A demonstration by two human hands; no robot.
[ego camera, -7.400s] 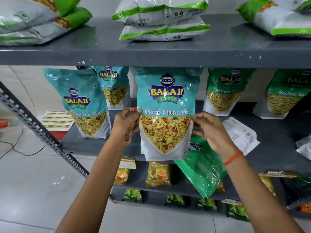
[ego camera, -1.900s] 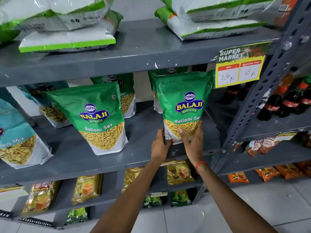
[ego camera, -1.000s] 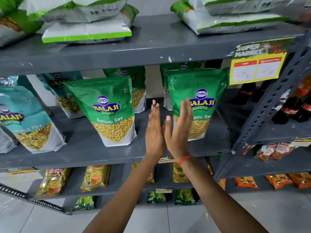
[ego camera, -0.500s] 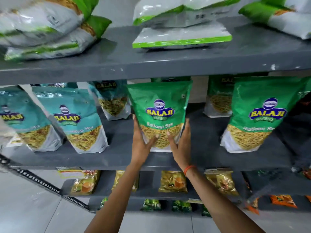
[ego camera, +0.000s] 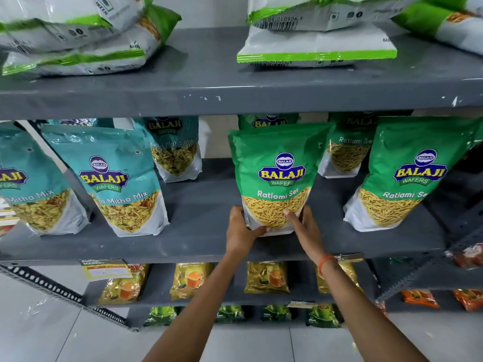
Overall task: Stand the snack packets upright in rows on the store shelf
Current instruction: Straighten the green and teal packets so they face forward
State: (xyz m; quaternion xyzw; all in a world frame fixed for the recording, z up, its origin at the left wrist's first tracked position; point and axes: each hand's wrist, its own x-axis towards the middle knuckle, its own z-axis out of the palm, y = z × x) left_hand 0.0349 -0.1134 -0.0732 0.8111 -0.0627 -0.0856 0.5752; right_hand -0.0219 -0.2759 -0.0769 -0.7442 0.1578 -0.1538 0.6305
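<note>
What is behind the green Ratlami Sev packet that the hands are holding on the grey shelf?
Directly behind the held green Ratlami Sev packet, only the top of another green Balaji packet shows. The rest of it is covered, so its label and stance cannot be seen.

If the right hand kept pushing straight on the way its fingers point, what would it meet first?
The right hand already presses on the lower front of the green Ratlami Sev packet, so that packet comes first. Behind it stands another green packet; how far back is unclear.

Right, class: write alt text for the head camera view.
Both hands, left hand and right hand, grip the base of a green Ratlami Sev packet standing on a grey shelf, between teal Mitha Mix packets and more green packets.
</note>
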